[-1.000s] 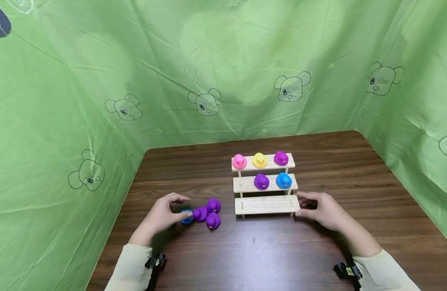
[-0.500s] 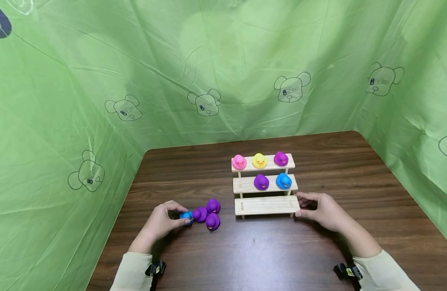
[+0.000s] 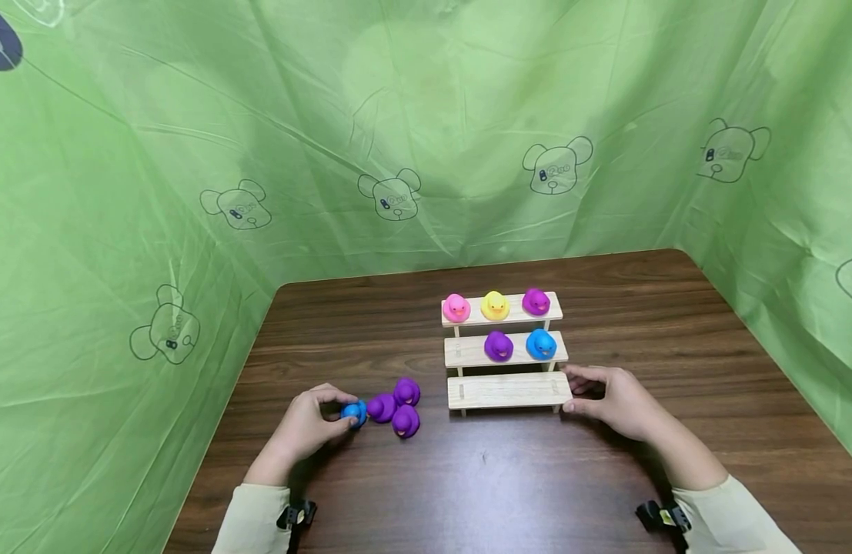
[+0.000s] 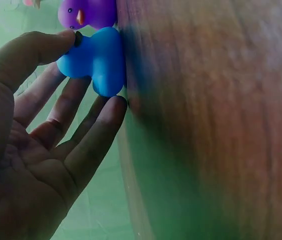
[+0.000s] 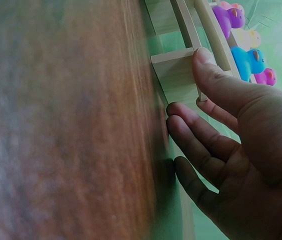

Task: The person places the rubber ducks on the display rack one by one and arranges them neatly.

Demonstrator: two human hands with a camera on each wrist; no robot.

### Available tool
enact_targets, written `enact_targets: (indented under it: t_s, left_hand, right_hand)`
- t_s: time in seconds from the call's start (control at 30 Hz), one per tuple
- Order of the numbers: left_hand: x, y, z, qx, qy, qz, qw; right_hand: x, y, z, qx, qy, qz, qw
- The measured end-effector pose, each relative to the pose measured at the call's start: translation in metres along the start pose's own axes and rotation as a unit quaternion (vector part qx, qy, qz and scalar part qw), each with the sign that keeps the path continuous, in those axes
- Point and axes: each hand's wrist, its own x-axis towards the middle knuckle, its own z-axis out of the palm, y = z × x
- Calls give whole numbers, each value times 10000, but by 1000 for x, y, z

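My left hand [image 3: 306, 422] pinches a blue rubber duck [image 3: 354, 414] between thumb and fingers, low at the tabletop. In the left wrist view the thumb presses one side of the blue duck [image 4: 98, 60] and the other fingers reach behind and under it. Right beside it sit several purple rubber ducks [image 3: 405, 422] in a cluster. My right hand [image 3: 623, 402] holds the right end of a three-tier wooden stand [image 3: 509, 391]. Seen from the right wrist, the thumb lies on the lowest board's [image 5: 188, 30] edge, with a fingertip at its opposite edge.
The top tier bears a pink duck [image 3: 456, 308], a yellow duck [image 3: 495, 306] and a purple duck [image 3: 536, 302]. On the middle tier are a purple duck [image 3: 498, 346] and a blue one [image 3: 540, 345]. A green curtain [image 3: 426, 138] encloses the brown table [image 3: 509, 485].
My left hand's fingers have come down and taken hold of the blue duck, which has shifted slightly left. The right hand and the stand have stayed put.
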Motion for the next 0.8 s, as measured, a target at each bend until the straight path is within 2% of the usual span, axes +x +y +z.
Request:
enact_targets:
  t_s: [0.6,0.8]
  left_hand:
    - [0,0,1,-1,85,50,10000]
    - [-2,2,-1,-209,183,-200,9994]
  right_hand:
    - [0,-1,-1,14,-61,-19,10000]
    - [0,-3,-3,120,-39,-33,9999]
